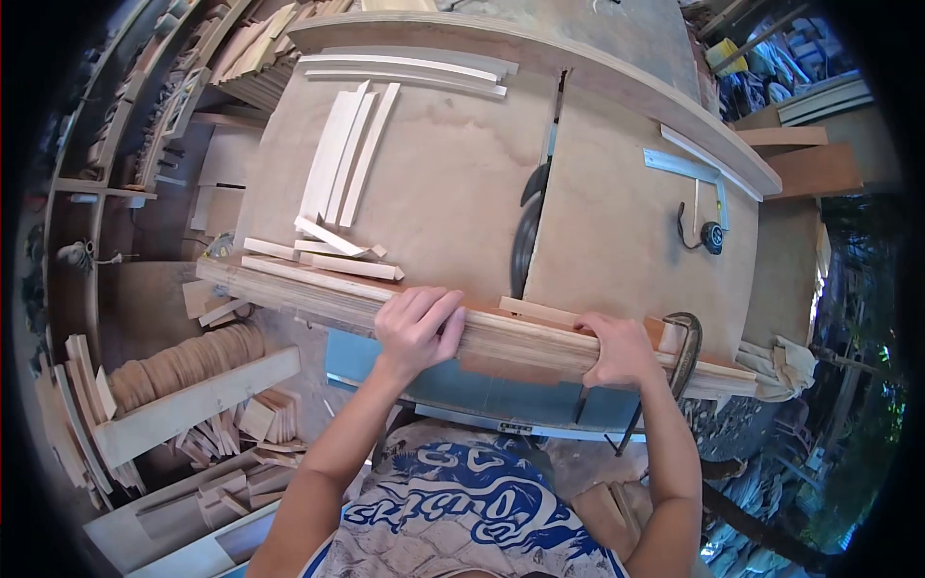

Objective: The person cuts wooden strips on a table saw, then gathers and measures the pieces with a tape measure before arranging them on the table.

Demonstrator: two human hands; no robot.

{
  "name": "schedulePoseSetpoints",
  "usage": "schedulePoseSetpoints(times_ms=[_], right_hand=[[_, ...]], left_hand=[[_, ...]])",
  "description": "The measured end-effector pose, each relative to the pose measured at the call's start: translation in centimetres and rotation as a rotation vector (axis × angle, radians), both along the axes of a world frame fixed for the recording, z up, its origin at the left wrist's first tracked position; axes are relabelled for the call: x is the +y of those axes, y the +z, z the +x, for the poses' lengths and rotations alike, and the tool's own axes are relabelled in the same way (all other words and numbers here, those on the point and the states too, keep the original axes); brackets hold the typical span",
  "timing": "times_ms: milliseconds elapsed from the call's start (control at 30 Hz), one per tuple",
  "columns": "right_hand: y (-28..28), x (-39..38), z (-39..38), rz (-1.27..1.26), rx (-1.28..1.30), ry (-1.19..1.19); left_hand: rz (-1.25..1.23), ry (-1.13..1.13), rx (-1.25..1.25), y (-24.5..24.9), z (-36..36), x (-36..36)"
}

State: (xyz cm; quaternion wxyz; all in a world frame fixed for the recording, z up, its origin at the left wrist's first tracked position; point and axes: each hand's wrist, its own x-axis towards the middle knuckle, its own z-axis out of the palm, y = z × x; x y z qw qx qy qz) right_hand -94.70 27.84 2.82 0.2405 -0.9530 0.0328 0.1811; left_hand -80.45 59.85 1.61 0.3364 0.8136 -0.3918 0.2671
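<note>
A wooden sled with a plywood base [443, 164] lies on a saw table, and a dark saw blade [526, 241] rises through its slot. My left hand [416, 329] is closed over the thick front wooden rail [328, 297], left of the blade. Right of the blade, my right hand [621, 351] is wrapped round the same rail, its fingertips hidden behind it. Near those fingers a short wood strip [540, 311] lies along the rail's inner side. A C-clamp [686, 356] grips the rail just right of that hand.
Pale wood strips [337, 154] lie on the left of the base, with offcuts [352, 265] near the rail. On the right are a metal square [679, 164] and a tape measure [711, 237]. A curved back rail [540, 43] spans the far edge. Stacked wood pieces [188, 366] stand left.
</note>
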Motion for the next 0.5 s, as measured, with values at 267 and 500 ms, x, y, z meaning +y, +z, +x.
schedulePoseSetpoints(times_ms=[267,500], right_hand=[[-0.6,0.8,-0.5,-0.009,-0.029,0.006],[-1.8,1.0,-0.6,0.004,-0.041,-0.051]], left_hand=[[-0.017,0.020,-0.044,-1.1,-0.3,0.4],[-0.406,0.004,0.290,-1.2,-4.4,5.6]])
